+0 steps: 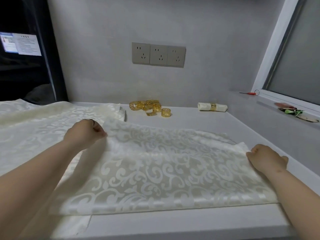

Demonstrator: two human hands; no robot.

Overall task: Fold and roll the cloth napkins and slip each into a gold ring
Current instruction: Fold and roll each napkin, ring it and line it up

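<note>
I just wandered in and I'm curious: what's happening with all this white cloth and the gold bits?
A person is folding a patterned napkin on the white counter. The left hand pinches its left edge, the right hand grips its right edge. One rolled napkin already sits in a gold ring at the back. Loose gold rings lie heaped near the wall, and more cloths lie on the left.

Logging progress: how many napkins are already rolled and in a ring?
1. The rolled napkin lies back right on the counter, a gold ring around its middle. The front napkin lies flat; more could hide under the cloth pile at left.
</note>
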